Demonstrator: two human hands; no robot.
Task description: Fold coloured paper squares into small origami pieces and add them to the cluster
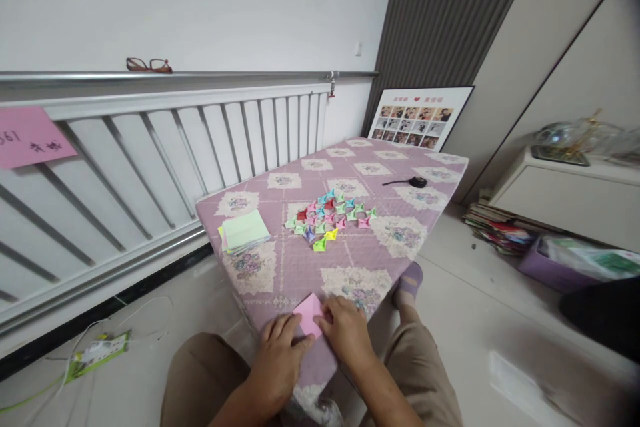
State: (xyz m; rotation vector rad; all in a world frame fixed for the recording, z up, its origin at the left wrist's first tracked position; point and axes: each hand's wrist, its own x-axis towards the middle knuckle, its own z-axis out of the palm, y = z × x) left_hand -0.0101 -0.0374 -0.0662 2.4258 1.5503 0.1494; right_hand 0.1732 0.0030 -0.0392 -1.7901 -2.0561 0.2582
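A pink sheet of folding paper [309, 315] lies turned cornerwise on the near end of the table, with a faint crease visible. My left hand [280, 353] grips its left side, fingertips at the edge and thumb along the lower corner. On the opposite side, my right hand [347, 332] is curled with thumb and fingers closed at the paper's right edge. Beyond my hands stand several small folded paper pieces [330, 215] in green, pink, blue, red and yellow. A stack of square paper sheets [246, 230], pale green on top, lies to their left.
A floral cloth covers the table [300, 267]. A black object with a strap [417, 182] lies near its right side. A white radiator [240, 137] runs along the left, with glasses [149, 65] on the pipe. A power strip [97, 353] and cables lie on the floor.
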